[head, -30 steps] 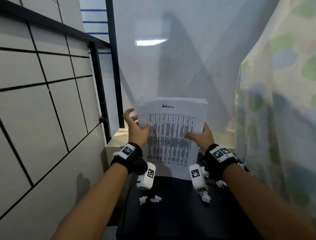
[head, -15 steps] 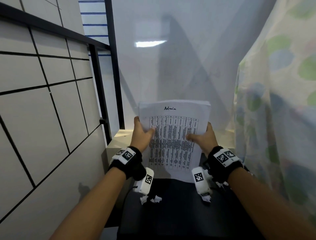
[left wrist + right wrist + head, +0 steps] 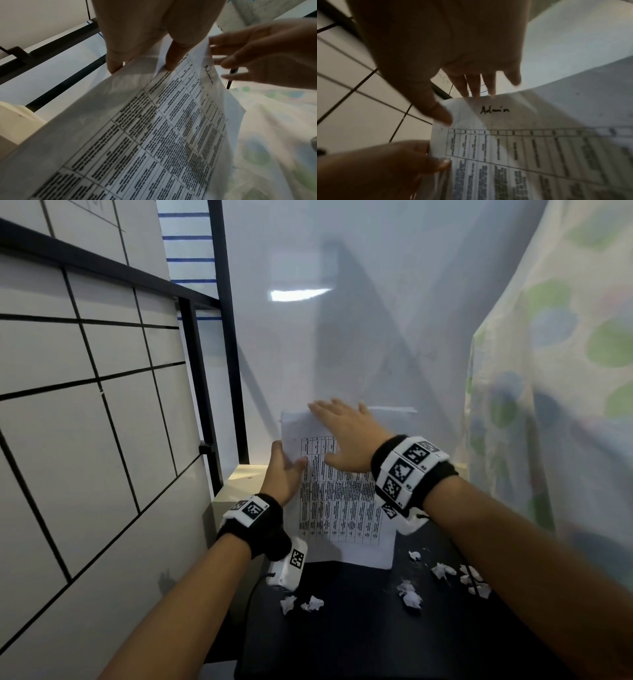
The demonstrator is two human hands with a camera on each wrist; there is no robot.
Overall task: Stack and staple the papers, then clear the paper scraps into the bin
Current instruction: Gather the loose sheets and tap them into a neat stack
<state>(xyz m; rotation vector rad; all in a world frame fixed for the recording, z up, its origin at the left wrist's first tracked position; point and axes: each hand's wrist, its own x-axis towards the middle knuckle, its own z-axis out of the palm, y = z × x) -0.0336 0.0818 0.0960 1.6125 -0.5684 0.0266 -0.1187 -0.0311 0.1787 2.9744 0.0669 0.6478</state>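
Nearest on the black counter (image 3: 359, 638) lie crumpled paper scraps: two small ones (image 3: 301, 604) at the near left, one (image 3: 409, 594) toward the middle, and a looser cluster (image 3: 462, 575) at the right. Just beyond them the stack of papers (image 3: 342, 518) stands upright, its bottom edge resting on the counter, the printed table facing the person and the handwritten word "Admin" (image 3: 494, 109) at its top. The left hand (image 3: 284, 470) grips the stack's left edge partway up, thumb (image 3: 443, 164) on the front sheet and fingers (image 3: 115, 63) curled behind. The right hand (image 3: 346, 436) is released, its fingers (image 3: 476, 86) straight and spread, laid flat across the top part of the stack with the fingertips reaching over the top edge; the thumb (image 3: 440, 113) touches the upper left corner. Both wrists wear black bands carrying white blocks with coded markers. A tiled wall (image 3: 85, 412) with a black frame runs along the left, a pale screen stands at the far side, and a spotted curtain (image 3: 555, 371) hangs on the right.
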